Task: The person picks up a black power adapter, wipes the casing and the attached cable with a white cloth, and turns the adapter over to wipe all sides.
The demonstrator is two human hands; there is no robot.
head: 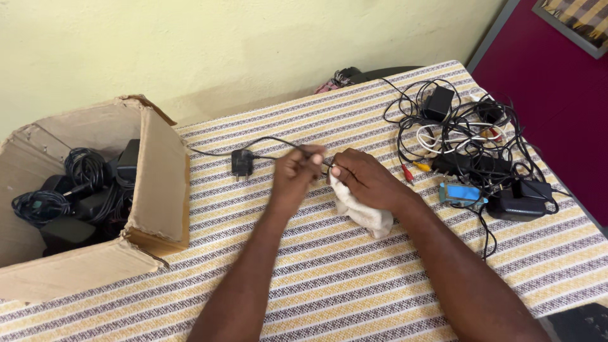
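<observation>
My left hand (296, 174) pinches a thin black cable (266, 140) that runs left to a black plug adapter (242, 164) lying on the striped tablecloth (354, 278). My right hand (367, 179) holds a white cloth (364, 212) and pinches the same cable just right of my left hand. The two hands almost touch at the fingertips. The cable's far end loops off to the left, toward the cardboard box.
An open cardboard box (158, 183) at the left holds several coiled black cables and adapters (76, 196). A tangle of black chargers and wires (475, 145), with a blue device (462, 193), lies at the right. The table's right edge borders a dark red floor (557, 95).
</observation>
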